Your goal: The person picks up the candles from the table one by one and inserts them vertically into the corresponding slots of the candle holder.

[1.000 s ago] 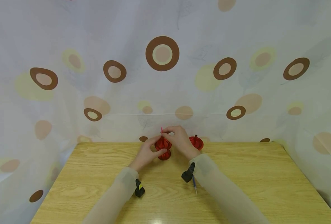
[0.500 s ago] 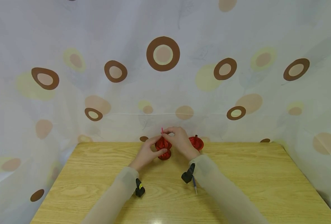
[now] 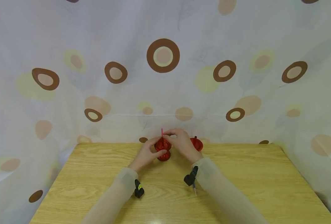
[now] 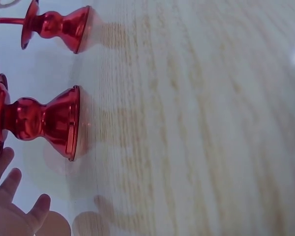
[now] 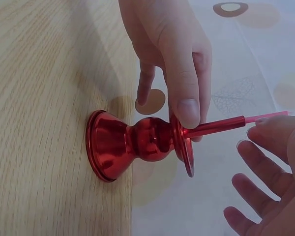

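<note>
A red candle holder (image 3: 162, 151) (image 5: 132, 145) (image 4: 44, 123) stands near the far edge of the wooden table (image 3: 238, 180). A thin red candle (image 3: 162, 132) (image 5: 221, 125) sticks up from its top. My left hand (image 3: 146, 154) (image 5: 167, 49) grips the holder's upper rim and neck, thumb in front, a finger behind. My right hand (image 3: 182, 143) (image 5: 265, 196) is just right of the candle with fingers spread, one fingertip touching the candle's tip. A second red holder (image 3: 196, 143) (image 4: 54, 24) with a short stub in it stands to the right, behind my right hand.
A pale curtain (image 3: 162, 56) printed with brown and yellow circles hangs right behind the table's far edge and wraps both sides. Black camera mounts sit on my left wrist (image 3: 138, 189) and right wrist (image 3: 190, 178).
My right hand's fingers have let go of the candle's top and drawn slightly right. The left hand and both holders have stayed put.
</note>
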Demonstrator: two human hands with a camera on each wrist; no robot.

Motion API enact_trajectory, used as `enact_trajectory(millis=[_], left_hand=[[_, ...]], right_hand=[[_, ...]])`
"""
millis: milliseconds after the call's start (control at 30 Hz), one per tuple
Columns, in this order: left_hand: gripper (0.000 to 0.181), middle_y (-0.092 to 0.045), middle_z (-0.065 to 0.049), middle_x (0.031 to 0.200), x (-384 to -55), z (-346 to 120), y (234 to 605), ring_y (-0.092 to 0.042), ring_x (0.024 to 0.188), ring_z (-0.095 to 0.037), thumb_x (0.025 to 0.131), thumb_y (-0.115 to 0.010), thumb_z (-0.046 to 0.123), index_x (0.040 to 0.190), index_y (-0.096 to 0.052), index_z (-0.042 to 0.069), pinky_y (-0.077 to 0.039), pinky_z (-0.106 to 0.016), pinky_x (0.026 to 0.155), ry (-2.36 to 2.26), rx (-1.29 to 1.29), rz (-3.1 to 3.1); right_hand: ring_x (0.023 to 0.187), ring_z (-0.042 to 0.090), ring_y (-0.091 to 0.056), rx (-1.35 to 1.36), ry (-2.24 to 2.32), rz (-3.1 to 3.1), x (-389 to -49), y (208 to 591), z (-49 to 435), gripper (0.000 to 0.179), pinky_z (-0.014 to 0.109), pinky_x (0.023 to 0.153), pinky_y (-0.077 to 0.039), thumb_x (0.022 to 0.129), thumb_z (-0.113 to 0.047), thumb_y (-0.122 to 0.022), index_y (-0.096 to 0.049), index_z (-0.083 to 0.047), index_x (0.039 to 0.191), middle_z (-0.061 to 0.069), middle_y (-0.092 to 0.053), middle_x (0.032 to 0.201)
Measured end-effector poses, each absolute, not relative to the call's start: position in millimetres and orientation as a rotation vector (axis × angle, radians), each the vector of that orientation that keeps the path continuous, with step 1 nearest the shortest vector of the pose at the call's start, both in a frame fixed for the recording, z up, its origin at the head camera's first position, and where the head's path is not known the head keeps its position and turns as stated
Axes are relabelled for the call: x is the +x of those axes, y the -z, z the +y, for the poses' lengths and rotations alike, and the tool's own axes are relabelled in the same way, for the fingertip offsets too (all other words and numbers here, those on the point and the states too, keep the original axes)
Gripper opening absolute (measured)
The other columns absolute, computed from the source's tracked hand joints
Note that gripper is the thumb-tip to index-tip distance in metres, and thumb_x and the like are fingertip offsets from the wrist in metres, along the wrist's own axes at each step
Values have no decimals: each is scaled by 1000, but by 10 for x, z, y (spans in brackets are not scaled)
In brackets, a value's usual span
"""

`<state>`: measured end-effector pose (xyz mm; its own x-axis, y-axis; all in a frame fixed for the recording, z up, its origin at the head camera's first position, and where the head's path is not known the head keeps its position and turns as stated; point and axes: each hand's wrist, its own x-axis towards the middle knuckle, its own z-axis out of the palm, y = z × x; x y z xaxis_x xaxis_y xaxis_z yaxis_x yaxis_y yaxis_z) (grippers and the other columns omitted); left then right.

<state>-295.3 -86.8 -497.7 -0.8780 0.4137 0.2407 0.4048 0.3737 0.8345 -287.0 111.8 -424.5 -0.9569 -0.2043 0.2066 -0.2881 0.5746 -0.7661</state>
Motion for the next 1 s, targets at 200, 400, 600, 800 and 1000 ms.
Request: enact_trajectory(millis=[200,400,600,800,1000], left_hand=[[69,-48,-12,159,-2936,-880,4979,-42,149,-32,95,-79,28,155,-50,9,-33,-53,121,-1571,734,2618],[67,-51,-17,155,-2924,-895,4957,-43,146,-37,96,-78,27,152,-51,2,-34,-58,120,-1577,751,2652],[68,-52,-15,155,-2871,-922,4933,-43,147,-36,96,-78,29,152,-52,3,-34,-59,119,-1610,717,2653],[60,-55,-13,152,-2803,-964,4928,-47,142,-37,100,-73,30,150,-54,4,-37,-61,117,-1648,687,2695],[56,-58,-12,149,-2694,-1016,4891,-50,139,-36,102,-70,31,148,-56,4,-38,-58,117,-1664,634,2732]], right_hand=[[124,28,-64,456,-1292,-2707,-2808,4227,1139,24,53,109,-47,102,-28,-69,-80,-13,117,5,-75,123],[124,28,-64,511,-1237,-2692,-2704,4173,1183,24,53,107,-49,102,-28,-69,-79,-13,118,5,-75,122],[119,28,-66,559,-1206,-2688,-2604,4151,1254,23,52,104,-51,101,-24,-71,-78,-10,118,5,-75,120],[116,29,-67,619,-1162,-2680,-2521,4164,1352,22,54,101,-53,100,-19,-72,-78,-6,117,8,-75,119],[109,28,-68,625,-1117,-2671,-2414,4214,1467,22,52,93,-56,99,-20,-73,-78,-8,116,7,-75,117]])
